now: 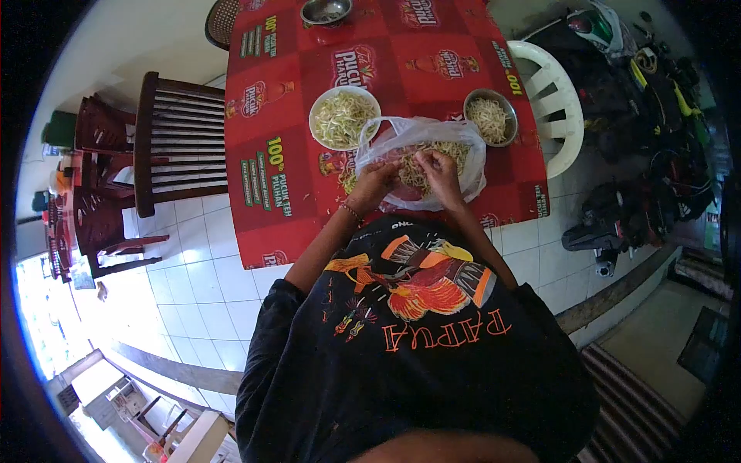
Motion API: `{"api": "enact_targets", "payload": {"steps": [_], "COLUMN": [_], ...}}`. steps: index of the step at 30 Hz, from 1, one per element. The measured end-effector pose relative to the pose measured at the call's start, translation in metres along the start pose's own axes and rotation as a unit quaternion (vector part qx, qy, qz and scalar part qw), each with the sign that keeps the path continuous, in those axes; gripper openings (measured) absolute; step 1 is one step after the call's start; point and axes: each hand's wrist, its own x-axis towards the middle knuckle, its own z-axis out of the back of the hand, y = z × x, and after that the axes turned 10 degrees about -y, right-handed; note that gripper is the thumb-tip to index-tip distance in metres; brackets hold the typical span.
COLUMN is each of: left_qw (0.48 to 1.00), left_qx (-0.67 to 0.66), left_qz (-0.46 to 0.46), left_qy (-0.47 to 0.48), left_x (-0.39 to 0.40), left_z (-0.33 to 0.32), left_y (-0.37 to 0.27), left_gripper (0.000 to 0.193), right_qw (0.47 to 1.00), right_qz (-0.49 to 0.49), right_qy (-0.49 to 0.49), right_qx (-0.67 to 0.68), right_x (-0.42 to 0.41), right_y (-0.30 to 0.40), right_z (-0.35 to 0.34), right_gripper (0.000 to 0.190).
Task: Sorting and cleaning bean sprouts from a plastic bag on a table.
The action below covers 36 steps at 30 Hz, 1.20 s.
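Observation:
An open translucent plastic bag (476, 176) lies on the table in front of me, with a heap of bean sprouts (454, 151) inside. My left hand (375, 182) is over the bag's left part, its fingers bent together. Close by on the right, my right hand (441, 176) is above the sprouts with thumb and fingertips drawn together. Anything pinched in either hand is too small to make out. A white bowl (313, 132) full of pale bean sprouts stands beyond the bag to the left. To its right, a metal bowl (512, 131) holds more whitish sprouts or sprout pieces.
A red printed cloth (278, 234) covers the table. Some greenish scraps (348, 180) lie left of the bag. Another metal bowl (326, 21) is at the far end. A dark wooden chair (147, 144) stands left, a white plastic chair (570, 118) right, with a motorcycle (613, 214) beyond.

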Motion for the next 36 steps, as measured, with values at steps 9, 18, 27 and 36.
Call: {"api": "enact_targets", "payload": {"steps": [9,18,27,36], "left_qw": [0.996,0.997,0.997,0.997], "left_qx": [-0.05,-0.025,-0.049,-0.069], "left_qz": [0.045,0.048,0.014,0.036], "left_qy": [0.051,0.06,0.05,0.017], "left_x": [-0.009,-0.016,-0.009,-0.011], "left_z": [-0.006,-0.011,-0.005,-0.007], "left_y": [-0.008,-0.013,-0.007,-0.008], "left_gripper": [0.013,0.016,0.015,0.015], "right_qw": [0.992,0.994,0.98,0.965], "right_qz": [0.093,0.083,0.146,0.206], "right_qy": [0.051,0.023,0.063,0.025], "right_qx": [-0.07,-0.061,-0.117,-0.161], "right_x": [-0.005,-0.008,-0.011,-0.008], "right_y": [0.012,0.02,0.027,0.009], "right_z": [-0.003,-0.001,-0.004,-0.003], "right_gripper": [0.017,0.016,0.015,0.012]}}
